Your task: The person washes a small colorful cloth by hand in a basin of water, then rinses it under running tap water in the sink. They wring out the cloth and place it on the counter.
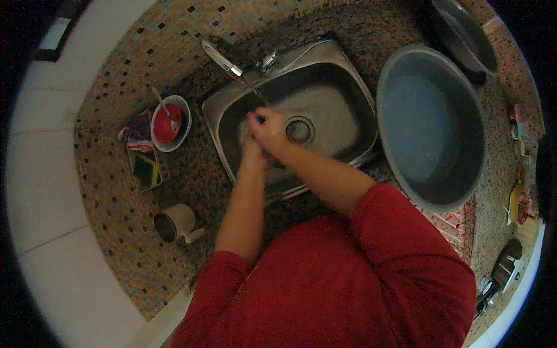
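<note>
My right hand lies against my left hand over the left part of a stainless steel sink. Both are blurred, and the right fingers are curled over the left hand. Whether anything is between them is hidden. From the chrome faucet a thin stream of water runs down towards the hands. The round drain is just right of my right hand.
A large grey tub stands right of the sink, with a dark pan behind it. On the left are a white bowl holding a red bowl and a spoon, a yellow-and-dark sponge and a metal mug.
</note>
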The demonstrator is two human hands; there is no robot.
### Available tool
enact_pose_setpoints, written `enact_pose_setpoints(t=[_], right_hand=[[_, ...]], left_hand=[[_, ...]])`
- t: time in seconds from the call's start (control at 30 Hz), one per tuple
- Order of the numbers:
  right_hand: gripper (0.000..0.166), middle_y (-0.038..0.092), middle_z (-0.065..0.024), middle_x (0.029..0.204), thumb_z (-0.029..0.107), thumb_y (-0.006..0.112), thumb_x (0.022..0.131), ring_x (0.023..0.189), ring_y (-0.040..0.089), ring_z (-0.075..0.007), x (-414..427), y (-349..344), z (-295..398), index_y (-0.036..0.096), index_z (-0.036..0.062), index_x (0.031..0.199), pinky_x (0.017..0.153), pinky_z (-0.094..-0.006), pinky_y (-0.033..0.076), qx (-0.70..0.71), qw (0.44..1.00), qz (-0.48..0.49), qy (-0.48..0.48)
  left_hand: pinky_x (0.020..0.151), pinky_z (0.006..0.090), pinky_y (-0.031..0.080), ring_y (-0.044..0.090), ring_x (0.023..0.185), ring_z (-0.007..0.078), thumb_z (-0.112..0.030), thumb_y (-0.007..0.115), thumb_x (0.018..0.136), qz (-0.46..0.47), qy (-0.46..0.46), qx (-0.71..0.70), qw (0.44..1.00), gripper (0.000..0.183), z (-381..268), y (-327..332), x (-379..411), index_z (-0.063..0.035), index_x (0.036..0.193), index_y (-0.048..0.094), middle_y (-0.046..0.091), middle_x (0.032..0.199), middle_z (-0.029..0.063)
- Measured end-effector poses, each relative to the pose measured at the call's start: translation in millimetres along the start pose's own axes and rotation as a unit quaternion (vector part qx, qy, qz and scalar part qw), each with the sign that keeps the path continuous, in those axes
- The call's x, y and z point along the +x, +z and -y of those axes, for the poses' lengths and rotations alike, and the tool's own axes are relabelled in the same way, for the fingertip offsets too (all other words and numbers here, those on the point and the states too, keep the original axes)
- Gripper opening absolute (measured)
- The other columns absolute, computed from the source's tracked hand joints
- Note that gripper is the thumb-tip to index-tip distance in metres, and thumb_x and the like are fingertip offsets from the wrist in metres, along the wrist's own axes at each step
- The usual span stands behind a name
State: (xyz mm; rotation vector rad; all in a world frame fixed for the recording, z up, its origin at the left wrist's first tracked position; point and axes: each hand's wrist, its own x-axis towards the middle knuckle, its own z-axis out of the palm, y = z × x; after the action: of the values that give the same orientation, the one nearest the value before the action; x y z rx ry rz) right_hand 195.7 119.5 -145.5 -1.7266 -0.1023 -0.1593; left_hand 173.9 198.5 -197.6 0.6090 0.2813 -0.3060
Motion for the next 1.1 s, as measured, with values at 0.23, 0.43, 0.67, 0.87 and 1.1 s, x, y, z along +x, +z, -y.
enact_pose_setpoints(t=[0.23,0.43,0.67,0.87,1.1], right_hand=[[0.026,0.057,-0.01,0.064,0.024,0.056,0.076,0.061,0.052,-0.0144,13,-8,-20,0.057,-0.0008,0.071,0.057,-0.029,0.042,-0.03,0.994,0.017,0.101],[0.039,0.06,-0.0125,0.078,0.042,0.057,0.074,0.072,0.057,-0.0211,26,-31,-51,0.06,0.0041,0.083,0.065,-0.0329,0.043,0.1,0.969,0.217,0.058],[0.041,0.058,-0.0089,0.087,0.039,0.069,0.063,0.081,0.055,-0.0217,19,-78,-42,0.061,0.007,0.088,0.076,-0.0333,0.042,0.02,0.936,0.337,0.099],[0.019,0.055,-0.0104,0.072,0.023,0.064,0.065,0.072,0.055,-0.026,-20,-12,29,0.058,0.0044,0.066,0.078,-0.0362,0.039,0.113,0.958,0.143,-0.22],[0.021,0.056,-0.0155,0.062,0.024,0.059,0.063,0.06,0.056,-0.0321,34,-6,4,0.058,0.0035,0.061,0.066,-0.0396,0.045,0.013,0.998,-0.004,-0.065]], left_hand=[[0.068,0.033,0.043,0.052,0.079,0.0163,-0.051,0.041,0.078,-0.278,-0.021,0.137,0.95,0.047,12,35,-16,-0.0102,0.1,0.051,0.054,0.093,0.0044],[0.07,0.0312,0.043,0.054,0.082,0.0191,-0.032,0.056,0.078,-0.211,-0.023,0.487,0.847,0.036,-30,90,-51,-0.0062,0.103,0.051,0.055,0.092,0.0066],[0.071,0.0296,0.042,0.054,0.079,0.0179,-0.036,0.052,0.08,-0.12,0.055,0.072,0.989,0.035,-67,67,-62,-0.0058,0.098,0.051,0.055,0.088,0.0064],[0.067,0.0273,0.041,0.048,0.069,0.0116,-0.036,0.047,0.082,-0.074,0.099,0.065,0.99,0.029,-22,10,-29,-0.0089,0.092,0.052,0.049,0.073,-0.0009],[0.077,0.0368,0.042,0.052,0.088,0.0219,-0.041,0.047,0.078,-0.248,-0.072,0.053,0.965,0.04,-13,67,-4,-0.0073,0.099,0.051,0.054,0.096,0.007]])
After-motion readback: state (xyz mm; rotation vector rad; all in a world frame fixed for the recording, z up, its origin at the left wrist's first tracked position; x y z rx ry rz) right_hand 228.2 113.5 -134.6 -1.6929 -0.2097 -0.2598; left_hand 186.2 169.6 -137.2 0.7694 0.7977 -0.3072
